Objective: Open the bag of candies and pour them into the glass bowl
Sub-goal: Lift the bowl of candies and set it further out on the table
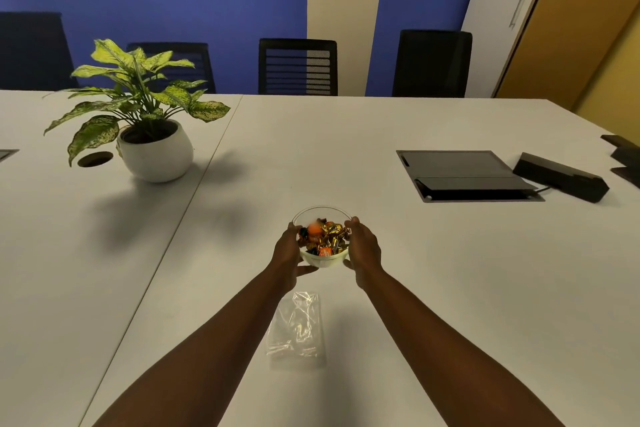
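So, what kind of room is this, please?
Most likely an office meeting room: a long white table with a dark flip-up cable box set into it, black mesh office chairs along the far side, and a leafy plant in a white pot as decoration.

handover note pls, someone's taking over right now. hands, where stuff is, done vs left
Left hand: cupped against the left side of the glass bowl.
Right hand: cupped against the bowl's right side.
Bowl: mid-table, between both hands; cannot tell if it is lifted or resting.
Candies: in the bowl, orange and gold wrappers.
Bag: clear plastic, flat on the table nearer the person, between the forearms; looks empty.
Done: bag opened, candies poured.
Left: probably nothing beyond letting go of the bowl; check the bag for stragglers.
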Motion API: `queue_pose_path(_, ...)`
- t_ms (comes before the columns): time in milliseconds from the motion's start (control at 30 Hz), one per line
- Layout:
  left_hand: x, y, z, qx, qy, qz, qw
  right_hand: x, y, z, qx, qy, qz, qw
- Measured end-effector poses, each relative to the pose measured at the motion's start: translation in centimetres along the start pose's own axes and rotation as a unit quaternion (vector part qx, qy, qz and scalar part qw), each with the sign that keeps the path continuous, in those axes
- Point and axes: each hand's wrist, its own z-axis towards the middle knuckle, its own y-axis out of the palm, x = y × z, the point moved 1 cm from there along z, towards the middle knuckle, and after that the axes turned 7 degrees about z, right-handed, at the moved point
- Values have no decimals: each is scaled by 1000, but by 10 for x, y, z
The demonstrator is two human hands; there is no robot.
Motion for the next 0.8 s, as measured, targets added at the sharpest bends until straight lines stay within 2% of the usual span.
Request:
queue_pose_path(133,9,2,11,8,-1,2,1000,-4,12,6,4,9,43,999)
queue_pose_path(467,32,3,52,15,-12,2,1000,-14,35,47,15,-9,39,999)
queue_pose_path(800,57,16,128,22,-31,-1,999,-24,58,128,35,2,41,999)
